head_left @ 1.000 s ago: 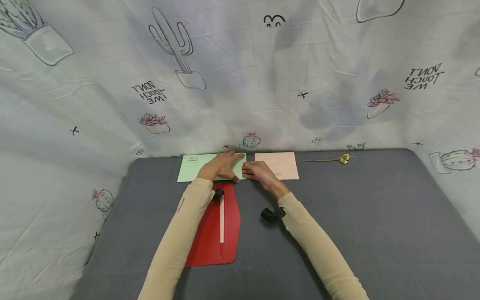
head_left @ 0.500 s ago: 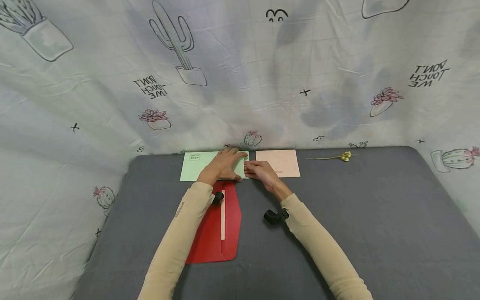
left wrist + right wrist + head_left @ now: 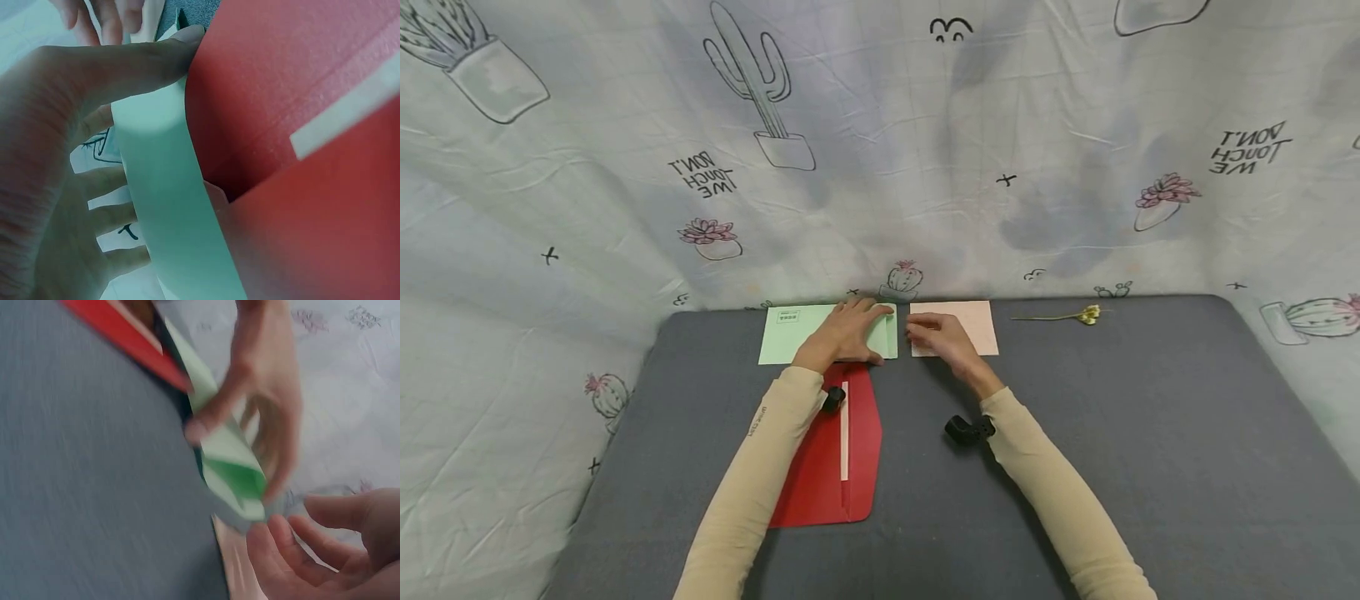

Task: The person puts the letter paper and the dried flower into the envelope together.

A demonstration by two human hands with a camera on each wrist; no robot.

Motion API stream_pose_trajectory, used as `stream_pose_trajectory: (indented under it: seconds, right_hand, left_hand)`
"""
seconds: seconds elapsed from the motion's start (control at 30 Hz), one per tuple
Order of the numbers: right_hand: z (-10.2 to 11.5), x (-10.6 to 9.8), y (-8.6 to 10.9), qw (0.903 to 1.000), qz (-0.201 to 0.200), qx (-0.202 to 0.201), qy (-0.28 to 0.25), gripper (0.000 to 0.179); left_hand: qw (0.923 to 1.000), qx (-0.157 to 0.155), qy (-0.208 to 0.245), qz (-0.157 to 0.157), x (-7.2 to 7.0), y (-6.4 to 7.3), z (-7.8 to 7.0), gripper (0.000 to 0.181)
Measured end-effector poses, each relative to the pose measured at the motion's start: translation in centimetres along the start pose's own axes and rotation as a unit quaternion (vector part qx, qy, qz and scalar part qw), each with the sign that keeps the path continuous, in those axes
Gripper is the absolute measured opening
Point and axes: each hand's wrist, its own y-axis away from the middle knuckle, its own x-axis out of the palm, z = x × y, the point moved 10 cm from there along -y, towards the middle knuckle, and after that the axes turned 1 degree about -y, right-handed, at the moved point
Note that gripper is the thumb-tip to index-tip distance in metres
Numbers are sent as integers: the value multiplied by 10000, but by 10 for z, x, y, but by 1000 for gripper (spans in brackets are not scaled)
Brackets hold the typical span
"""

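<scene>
My left hand [image 3: 846, 332] holds a light green envelope [image 3: 786, 333] by its two long edges, thumb on the near edge and fingers at the far one. In the right wrist view, the right end of this green envelope [image 3: 236, 478] gapes. My right hand [image 3: 951, 342] is just right of that end, fingers loosely bent with nothing between them, over the left part of a pale pink envelope or card [image 3: 979, 325]. Under my left forearm lies a red envelope [image 3: 863, 433] with a white strip [image 3: 845, 442] along it; its left part is hidden.
A dried yellow flower sprig [image 3: 1086, 316] lies along the back edge, right of the pink piece. The grey table [image 3: 1112, 450] meets a printed cloth backdrop [image 3: 865, 192] behind. Black wrist cameras [image 3: 968, 431] jut from both sleeves.
My right hand has drawn away to the right from the green envelope's end and now overlaps the pink piece. My left hand stays on the green envelope.
</scene>
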Motion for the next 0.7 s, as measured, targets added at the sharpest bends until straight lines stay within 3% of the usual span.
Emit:
stream_pose_trajectory:
  seconds: [0.17,0.4,0.57,0.7]
  right_hand:
    - [11,-34,2,9893,-423,-507,1302,39]
    - [12,-78,0,9537,-705,-603,2860,47]
    - [11,-96,0,9358,-840,-649,3363,49]
    - [12,-100,0,9299,-876,-761,3491,51]
  left_hand:
    - [10000,31,-6,-25,0,2,-1,87]
    - [10000,58,37,-69,1,3,-2,86]
    - [9999,98,65,-123,1,3,-4,85]
    - [9998,72,57,-156,0,3,-3,86]
